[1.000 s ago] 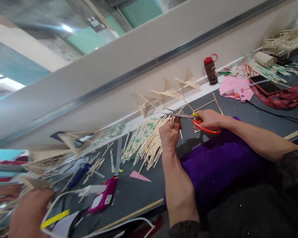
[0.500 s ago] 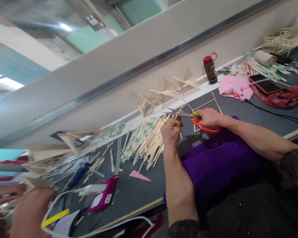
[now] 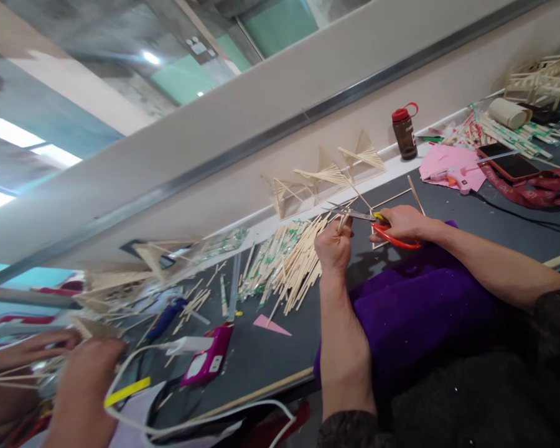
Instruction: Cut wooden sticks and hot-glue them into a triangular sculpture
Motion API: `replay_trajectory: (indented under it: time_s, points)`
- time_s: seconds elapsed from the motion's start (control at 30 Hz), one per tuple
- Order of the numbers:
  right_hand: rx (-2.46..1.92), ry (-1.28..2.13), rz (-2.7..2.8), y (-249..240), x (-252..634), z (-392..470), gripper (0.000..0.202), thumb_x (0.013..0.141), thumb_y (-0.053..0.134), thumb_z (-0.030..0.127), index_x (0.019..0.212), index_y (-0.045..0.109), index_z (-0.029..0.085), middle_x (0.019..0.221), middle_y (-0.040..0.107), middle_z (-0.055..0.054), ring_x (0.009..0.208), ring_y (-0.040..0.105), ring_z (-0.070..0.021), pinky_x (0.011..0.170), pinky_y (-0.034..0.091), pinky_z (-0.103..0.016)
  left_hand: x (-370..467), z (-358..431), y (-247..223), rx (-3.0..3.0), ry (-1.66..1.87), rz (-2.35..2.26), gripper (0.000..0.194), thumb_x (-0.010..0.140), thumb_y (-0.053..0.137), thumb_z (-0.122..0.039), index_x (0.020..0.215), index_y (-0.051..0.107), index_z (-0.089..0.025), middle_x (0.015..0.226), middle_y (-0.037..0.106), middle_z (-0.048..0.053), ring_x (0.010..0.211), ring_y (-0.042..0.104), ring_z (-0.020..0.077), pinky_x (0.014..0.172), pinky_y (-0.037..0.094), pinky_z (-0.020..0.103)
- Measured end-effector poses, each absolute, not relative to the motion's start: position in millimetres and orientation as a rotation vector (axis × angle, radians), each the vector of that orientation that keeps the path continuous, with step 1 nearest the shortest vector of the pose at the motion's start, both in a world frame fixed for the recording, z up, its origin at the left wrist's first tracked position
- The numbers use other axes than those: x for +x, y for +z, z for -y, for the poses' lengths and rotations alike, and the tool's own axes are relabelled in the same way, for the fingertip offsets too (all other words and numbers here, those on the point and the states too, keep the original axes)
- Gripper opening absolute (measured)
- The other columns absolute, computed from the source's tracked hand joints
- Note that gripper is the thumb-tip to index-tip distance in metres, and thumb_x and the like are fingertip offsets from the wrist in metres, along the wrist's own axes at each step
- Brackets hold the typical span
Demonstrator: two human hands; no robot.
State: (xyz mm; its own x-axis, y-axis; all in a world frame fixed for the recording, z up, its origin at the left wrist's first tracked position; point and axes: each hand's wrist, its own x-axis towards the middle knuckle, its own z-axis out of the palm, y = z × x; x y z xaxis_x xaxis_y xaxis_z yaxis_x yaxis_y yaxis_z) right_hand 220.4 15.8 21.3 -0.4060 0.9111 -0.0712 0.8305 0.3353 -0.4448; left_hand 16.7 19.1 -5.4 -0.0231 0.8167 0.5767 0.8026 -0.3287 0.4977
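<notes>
My right hand (image 3: 404, 224) is closed round the red and yellow handles of a pair of scissors (image 3: 396, 240). The steel blades point left and lie over the top of my left hand (image 3: 333, 244). That hand is closed on short wooden sticks (image 3: 343, 223), whose ends stick up beside the blades. Left of it, a large pile of loose wooden sticks (image 3: 303, 264) lies on the dark table (image 3: 261, 354). A thin stick frame (image 3: 392, 198) lies behind my right hand, which partly hides it.
A bottle (image 3: 404, 134), twisted stick models (image 3: 324, 176) and a pink glue gun (image 3: 460, 179) stand or lie at the back. A magenta box (image 3: 208, 354) and blue glue gun (image 3: 167, 318) lie left. Another person's hands (image 3: 91, 358) work at far left.
The whole view has shifted, so things appear a little further right. The scissor blades look slightly closer together above my left hand. Both hands keep their hold.
</notes>
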Motion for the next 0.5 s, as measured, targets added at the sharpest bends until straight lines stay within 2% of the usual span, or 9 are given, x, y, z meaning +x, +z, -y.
replay_trajectory:
  time_s: [0.23, 0.5]
  points:
    - [-1.529, 0.605, 2.339, 21, 221, -14, 0.054, 0.084, 0.063, 0.066, 0.11, 0.066, 0.019, 0.11, 0.076, -0.01, 0.092, 0.069, -0.025, 0.065, 0.036, -0.029, 13, -15, -2, 2.156, 1.311, -1.726, 0.043, 0.092, 0.053, -0.043, 0.055, 0.058, -0.022, 0.05, 0.054, -0.001, 0.056, 0.059, 0.0142, 0.062, 0.042, 0.026]
    - [-1.455, 0.634, 2.339, 21, 223, -14, 0.046, 0.082, 0.064, 0.06, 0.103, 0.064, 0.019, 0.102, 0.074, -0.008, 0.083, 0.066, -0.0224, 0.062, 0.035, -0.029, 11, -10, 5, 2.2, 1.224, -1.635, 0.052, 0.093, 0.051, -0.054, 0.051, 0.056, -0.023, 0.049, 0.054, 0.001, 0.052, 0.056, 0.0138, 0.056, 0.039, 0.027]
